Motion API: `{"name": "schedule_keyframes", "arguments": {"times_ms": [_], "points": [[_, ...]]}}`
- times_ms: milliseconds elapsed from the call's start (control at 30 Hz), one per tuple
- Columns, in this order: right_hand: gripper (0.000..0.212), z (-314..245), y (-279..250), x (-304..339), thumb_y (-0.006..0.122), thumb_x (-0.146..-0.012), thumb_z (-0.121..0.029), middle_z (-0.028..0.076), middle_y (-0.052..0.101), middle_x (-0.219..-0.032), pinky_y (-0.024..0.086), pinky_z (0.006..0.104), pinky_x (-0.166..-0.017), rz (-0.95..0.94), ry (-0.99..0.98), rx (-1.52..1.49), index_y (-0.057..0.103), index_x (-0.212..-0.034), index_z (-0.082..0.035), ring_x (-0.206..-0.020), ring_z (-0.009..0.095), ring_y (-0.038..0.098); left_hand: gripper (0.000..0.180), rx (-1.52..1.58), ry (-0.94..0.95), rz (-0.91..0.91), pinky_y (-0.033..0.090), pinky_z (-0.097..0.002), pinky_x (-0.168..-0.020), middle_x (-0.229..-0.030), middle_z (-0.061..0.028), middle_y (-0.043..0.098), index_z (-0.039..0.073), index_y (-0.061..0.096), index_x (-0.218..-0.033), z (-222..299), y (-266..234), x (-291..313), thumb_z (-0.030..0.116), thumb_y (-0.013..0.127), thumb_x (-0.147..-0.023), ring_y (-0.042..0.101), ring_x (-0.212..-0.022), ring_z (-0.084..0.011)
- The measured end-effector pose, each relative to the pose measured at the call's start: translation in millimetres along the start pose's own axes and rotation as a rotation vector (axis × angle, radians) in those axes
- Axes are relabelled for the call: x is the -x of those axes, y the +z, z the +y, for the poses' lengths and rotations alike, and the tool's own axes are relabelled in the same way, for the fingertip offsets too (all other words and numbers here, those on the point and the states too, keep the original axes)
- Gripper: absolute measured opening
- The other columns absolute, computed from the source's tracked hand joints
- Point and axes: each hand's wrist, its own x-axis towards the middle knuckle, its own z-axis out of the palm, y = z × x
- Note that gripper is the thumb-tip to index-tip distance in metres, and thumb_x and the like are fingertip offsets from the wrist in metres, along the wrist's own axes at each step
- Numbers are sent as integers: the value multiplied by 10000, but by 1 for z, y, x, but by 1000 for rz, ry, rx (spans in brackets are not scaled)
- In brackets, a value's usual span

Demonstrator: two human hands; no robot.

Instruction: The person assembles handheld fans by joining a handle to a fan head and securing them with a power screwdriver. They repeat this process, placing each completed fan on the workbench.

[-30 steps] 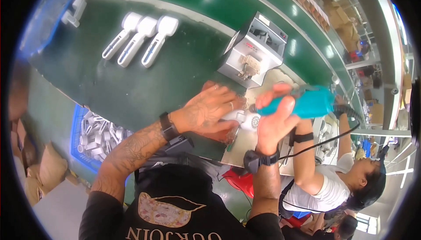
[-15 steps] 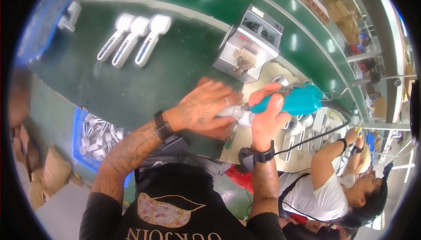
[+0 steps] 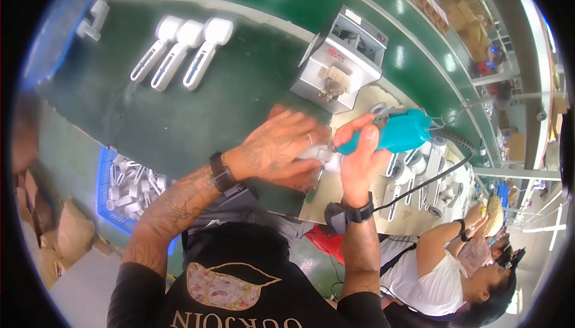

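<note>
My left hand (image 3: 277,143) is closed round a white plastic handheld device (image 3: 329,159) near the table's front edge, and its fingers cover most of the piece. From the right, my right hand (image 3: 362,169) grips a teal electric screwdriver (image 3: 404,131), which lies almost level. Its tip points left at the device, but fingers hide whether the two touch. Farther off on the green mat (image 3: 251,58), three finished-looking white devices (image 3: 179,52) with round heads and long handles lie side by side.
A grey screw feeder (image 3: 338,58) stands behind my hands. More white devices (image 3: 413,172) lie on the table at right, where the screwdriver's black cable passes. A blue basket (image 3: 108,199) of white parts sits low at left. A co-worker (image 3: 428,268) is at the right.
My right hand and the screwdriver have shifted slightly left, towards the white device. My left hand stays nearly still. The co-worker at right has leaned and moved their arms.
</note>
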Motion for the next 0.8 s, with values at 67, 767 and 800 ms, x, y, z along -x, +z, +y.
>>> {"name": "schedule_keyframes", "arguments": {"times_ms": [67,767,800], "points": [[446,-5,1,-9,581,-1038,-435,68,550,-709,474,337,-604,-6,24,45,536,-1079,8,-646,190,560,414,-8,-10,-8,440,-435,-995,-1202,-102,610,124,678,-1217,1,-2,0,395,703,-905,555,-1111,-301],[316,-4,32,-59,497,-1082,-305,66,607,-708,465,299,-586,91,-165,37,577,-1071,1,-625,159,583,494,5,23,63,452,-424,-948,-1095,-112,617,68,618,-1249,2,-2,0,368,694,-863,570,-1035,-296],[316,-9,32,-63,490,-1084,-303,67,607,-707,464,296,-590,91,-202,51,576,-1074,1,-630,157,586,494,7,21,58,452,-424,-948,-1095,-112,617,68,618,-1249,2,-1,0,368,694,-863,570,-1035,-296]]}}
